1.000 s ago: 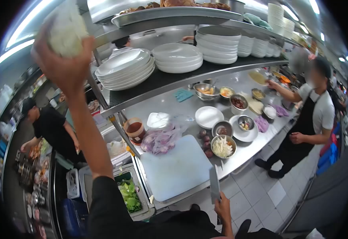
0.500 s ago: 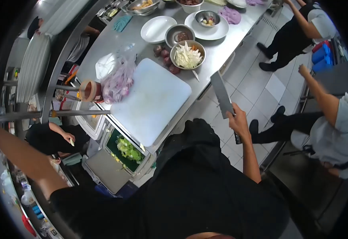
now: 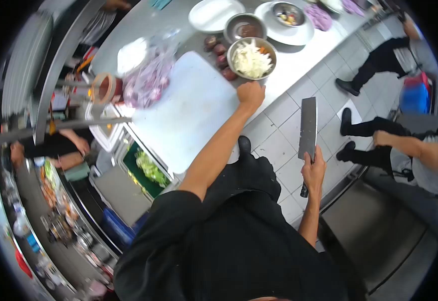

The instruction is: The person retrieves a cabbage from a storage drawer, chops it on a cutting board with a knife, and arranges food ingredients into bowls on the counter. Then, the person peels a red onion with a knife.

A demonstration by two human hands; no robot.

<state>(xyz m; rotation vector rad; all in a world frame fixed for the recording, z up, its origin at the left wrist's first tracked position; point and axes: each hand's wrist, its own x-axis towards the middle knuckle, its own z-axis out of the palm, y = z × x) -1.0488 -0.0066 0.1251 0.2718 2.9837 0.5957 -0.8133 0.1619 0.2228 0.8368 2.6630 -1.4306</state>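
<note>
My right hand (image 3: 313, 170) holds the handle of a cleaver (image 3: 308, 128), its broad blade upright over the tiled floor beyond the table's edge. My left hand (image 3: 250, 94) is closed at the right edge of the white cutting board (image 3: 189, 103), just below a metal bowl of pale cut strips (image 3: 250, 59). What its fingers hold, if anything, is hidden. Several dark round purple vegetables (image 3: 221, 61) lie between bowl and board. A clear bag of purple pieces (image 3: 151, 83) rests at the board's upper left.
Beyond the bowl are another metal bowl (image 3: 239, 31) and white plates (image 3: 214, 15). A brown tub (image 3: 105, 89) stands at the left near a metal shelf post. Below is a green bin of leaves (image 3: 149, 168). Other people stand at the left and right.
My left arm has come down from the upper left to the bowl; the pale item it held one second ago no longer shows. The cleaver has turned more upright, and my view has tilted down.
</note>
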